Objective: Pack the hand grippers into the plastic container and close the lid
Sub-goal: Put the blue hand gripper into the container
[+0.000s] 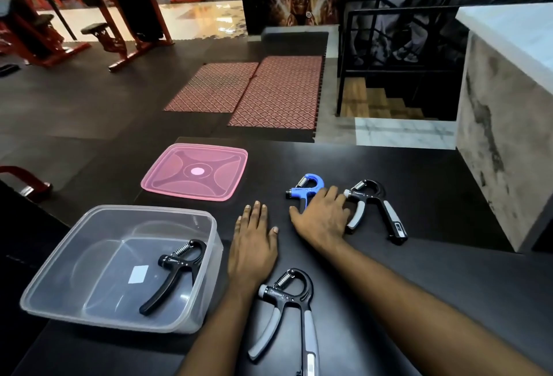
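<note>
A clear plastic container (59,268) stands open at the table's left with one black hand gripper (176,271) lying inside. Its pink lid (167,184) lies flat behind it. My left hand (254,244) rests flat on the table, fingers apart, holding nothing. My right hand (321,218) lies over the handles of a blue hand gripper (305,187), whose blue head shows beyond the fingers; a grip is not visible. A black and grey hand gripper (377,208) lies just right of that hand. Another black and grey hand gripper (287,312) lies near the front edge.
The black table (434,271) ends at a marble-patterned counter (502,124) on the right. Beyond the table lie red patterned floor mats (269,94), a railed stairwell (389,76) and red gym machines (89,16) at the back left.
</note>
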Demonstrator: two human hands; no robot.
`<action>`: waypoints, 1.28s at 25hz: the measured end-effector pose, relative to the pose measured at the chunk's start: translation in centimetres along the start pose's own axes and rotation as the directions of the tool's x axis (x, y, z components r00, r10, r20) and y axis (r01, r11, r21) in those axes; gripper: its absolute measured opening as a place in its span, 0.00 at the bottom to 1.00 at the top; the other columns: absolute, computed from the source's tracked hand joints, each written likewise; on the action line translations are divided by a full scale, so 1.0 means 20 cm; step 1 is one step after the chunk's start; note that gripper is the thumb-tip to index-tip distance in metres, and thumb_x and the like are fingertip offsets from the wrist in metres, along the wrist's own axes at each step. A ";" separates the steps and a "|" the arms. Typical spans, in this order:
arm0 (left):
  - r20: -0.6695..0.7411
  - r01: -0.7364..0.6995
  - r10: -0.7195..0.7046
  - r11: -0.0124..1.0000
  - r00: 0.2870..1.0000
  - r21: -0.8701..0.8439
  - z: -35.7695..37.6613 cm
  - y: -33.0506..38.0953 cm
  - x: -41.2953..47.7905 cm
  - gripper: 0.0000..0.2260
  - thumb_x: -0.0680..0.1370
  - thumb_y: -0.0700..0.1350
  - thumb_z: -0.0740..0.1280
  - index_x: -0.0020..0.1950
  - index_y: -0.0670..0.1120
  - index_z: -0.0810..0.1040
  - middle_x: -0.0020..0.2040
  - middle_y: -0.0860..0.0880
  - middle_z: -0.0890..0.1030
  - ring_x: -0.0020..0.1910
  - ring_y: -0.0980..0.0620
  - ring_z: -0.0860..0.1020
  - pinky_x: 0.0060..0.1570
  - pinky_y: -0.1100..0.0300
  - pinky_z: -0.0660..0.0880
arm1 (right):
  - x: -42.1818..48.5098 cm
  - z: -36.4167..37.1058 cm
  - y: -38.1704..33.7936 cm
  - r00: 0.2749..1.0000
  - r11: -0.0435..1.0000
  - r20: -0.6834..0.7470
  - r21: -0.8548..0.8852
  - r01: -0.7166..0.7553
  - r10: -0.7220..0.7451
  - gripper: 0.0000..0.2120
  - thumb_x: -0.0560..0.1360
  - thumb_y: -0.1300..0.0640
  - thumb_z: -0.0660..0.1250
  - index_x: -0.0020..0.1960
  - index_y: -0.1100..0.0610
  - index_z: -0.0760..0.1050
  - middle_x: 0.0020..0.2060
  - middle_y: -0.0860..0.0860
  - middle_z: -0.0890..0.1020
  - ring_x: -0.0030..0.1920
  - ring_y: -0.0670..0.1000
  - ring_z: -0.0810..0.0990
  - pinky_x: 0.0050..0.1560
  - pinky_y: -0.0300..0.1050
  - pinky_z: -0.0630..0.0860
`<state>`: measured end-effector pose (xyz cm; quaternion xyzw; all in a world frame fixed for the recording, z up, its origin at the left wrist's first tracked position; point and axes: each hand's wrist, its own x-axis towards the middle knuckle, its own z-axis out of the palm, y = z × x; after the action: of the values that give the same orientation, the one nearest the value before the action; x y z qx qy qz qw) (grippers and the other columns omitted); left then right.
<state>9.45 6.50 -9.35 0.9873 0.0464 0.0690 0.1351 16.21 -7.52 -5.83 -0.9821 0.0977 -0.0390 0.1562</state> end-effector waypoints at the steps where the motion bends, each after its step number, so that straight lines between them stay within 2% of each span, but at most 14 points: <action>1: 0.005 0.000 0.000 1.000 1.000 0.002 0.00 0.00 0.00 0.28 0.80 0.55 0.49 0.79 0.46 0.57 0.80 0.49 0.55 0.79 0.50 0.51 0.77 0.51 0.49 | 0.00 0.00 0.00 1.000 1.000 0.005 0.029 0.001 -0.001 0.38 0.67 0.35 0.68 0.65 0.62 0.71 0.60 0.56 0.73 0.62 0.60 0.72 0.55 0.56 0.73; 7: 0.086 0.017 -0.016 1.000 0.996 -0.007 -0.06 0.03 0.00 0.27 0.81 0.53 0.51 0.78 0.44 0.57 0.80 0.47 0.55 0.79 0.47 0.52 0.77 0.51 0.48 | 0.07 -0.15 0.06 0.988 0.926 0.143 0.364 -0.099 0.049 0.33 0.70 0.39 0.68 0.65 0.63 0.73 0.63 0.60 0.75 0.65 0.62 0.73 0.61 0.52 0.71; 10: 0.202 0.068 -0.043 0.990 0.978 -0.121 -0.16 0.06 0.04 0.27 0.81 0.51 0.54 0.77 0.39 0.58 0.79 0.41 0.57 0.79 0.43 0.53 0.77 0.51 0.50 | 0.06 -0.29 0.03 0.990 0.903 0.131 0.418 -0.102 0.051 0.33 0.66 0.38 0.67 0.61 0.61 0.77 0.60 0.60 0.77 0.62 0.61 0.76 0.58 0.52 0.75; 12: 0.243 0.086 -0.037 0.977 0.969 -0.195 -0.28 0.10 0.07 0.25 0.82 0.49 0.55 0.74 0.35 0.61 0.76 0.36 0.61 0.77 0.40 0.58 0.76 0.52 0.52 | 0.04 -0.39 -0.02 0.990 0.882 0.131 0.458 -0.110 0.055 0.34 0.61 0.35 0.65 0.56 0.59 0.80 0.56 0.58 0.80 0.57 0.60 0.79 0.53 0.51 0.76; 15: 0.144 -0.006 0.045 0.966 0.989 -0.257 -0.51 0.14 0.10 0.21 0.81 0.46 0.56 0.69 0.34 0.68 0.70 0.35 0.70 0.71 0.39 0.67 0.72 0.51 0.60 | -0.01 -0.52 -0.13 0.992 0.854 0.103 0.507 -0.117 0.075 0.36 0.55 0.31 0.62 0.50 0.57 0.83 0.48 0.56 0.84 0.50 0.57 0.82 0.45 0.48 0.76; 16: 0.101 -0.036 0.066 0.962 0.993 -0.271 -0.59 0.13 0.10 0.20 0.81 0.46 0.56 0.68 0.35 0.69 0.68 0.35 0.72 0.69 0.39 0.69 0.70 0.50 0.63 | -0.05 -0.57 -0.16 0.994 0.848 0.077 0.519 -0.104 0.075 0.34 0.56 0.31 0.62 0.47 0.56 0.83 0.47 0.56 0.84 0.49 0.57 0.82 0.43 0.48 0.75; 18: 0.038 -0.073 0.087 0.960 0.996 -0.271 -0.74 0.08 0.09 0.18 0.81 0.47 0.57 0.65 0.37 0.71 0.65 0.36 0.75 0.65 0.37 0.72 0.64 0.48 0.68 | -0.15 -0.65 -0.24 0.996 0.836 0.034 0.542 -0.083 0.077 0.24 0.60 0.34 0.65 0.39 0.54 0.81 0.45 0.56 0.84 0.46 0.57 0.81 0.40 0.48 0.73; 19: 0.010 -0.090 0.096 0.960 0.995 -0.265 -0.81 0.02 0.07 0.18 0.81 0.48 0.56 0.64 0.38 0.73 0.63 0.37 0.76 0.64 0.37 0.74 0.62 0.47 0.70 | -0.22 -0.67 -0.29 0.997 0.829 -0.001 0.555 -0.064 0.077 0.19 0.62 0.36 0.67 0.35 0.53 0.77 0.44 0.56 0.83 0.46 0.58 0.81 0.40 0.48 0.73; 21: -0.037 -0.128 0.123 0.962 0.992 -0.241 -0.93 -0.16 0.03 0.17 0.80 0.49 0.56 0.60 0.39 0.74 0.61 0.38 0.78 0.61 0.37 0.75 0.58 0.46 0.72 | -0.36 -0.68 -0.40 0.996 0.825 -0.035 0.563 -0.047 0.081 0.16 0.65 0.39 0.69 0.32 0.51 0.72 0.44 0.55 0.82 0.47 0.58 0.80 0.41 0.48 0.73; 23: -0.058 -0.156 0.147 0.964 0.987 -0.215 -1.02 -0.38 -0.02 0.18 0.80 0.49 0.56 0.63 0.40 0.74 0.62 0.38 0.78 0.62 0.38 0.75 0.59 0.46 0.72 | -0.50 -0.64 -0.55 0.996 0.827 -0.025 0.559 -0.057 0.086 0.17 0.62 0.38 0.67 0.34 0.52 0.77 0.44 0.54 0.84 0.46 0.57 0.81 0.41 0.48 0.75; 26: -0.075 -0.153 0.141 0.967 0.987 -0.203 -1.12 -0.70 -0.09 0.18 0.80 0.47 0.57 0.64 0.39 0.74 0.62 0.37 0.78 0.63 0.37 0.75 0.60 0.46 0.73 | -0.67 -0.57 -0.78 0.998 0.847 -0.007 0.529 -0.055 0.069 0.25 0.58 0.35 0.64 0.42 0.53 0.83 0.39 0.50 0.86 0.42 0.53 0.82 0.37 0.45 0.74; 29: -0.104 -0.128 0.112 0.977 0.988 -0.171 -1.19 -1.03 -0.16 0.15 0.78 0.46 0.58 0.57 0.38 0.77 0.55 0.36 0.80 0.55 0.35 0.78 0.54 0.46 0.75 | -0.86 -0.49 -1.03 0.999 0.863 0.032 0.504 -0.029 0.015 0.23 0.57 0.36 0.64 0.37 0.54 0.82 0.35 0.50 0.85 0.40 0.53 0.83 0.40 0.48 0.79; 32: -0.087 -0.056 0.044 0.988 0.995 -0.142 -1.20 -1.31 -0.21 0.12 0.76 0.45 0.58 0.48 0.40 0.77 0.50 0.37 0.81 0.51 0.35 0.78 0.49 0.47 0.75 | -1.01 -0.40 -1.24 0.996 0.899 0.078 0.438 0.011 -0.050 0.23 0.57 0.35 0.64 0.36 0.53 0.84 0.34 0.50 0.85 0.37 0.54 0.83 0.39 0.48 0.80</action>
<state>-0.20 37.36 5.86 0.9721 0.0223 0.1166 0.2024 0.05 17.33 8.69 -0.9242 0.0640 -0.0192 0.3761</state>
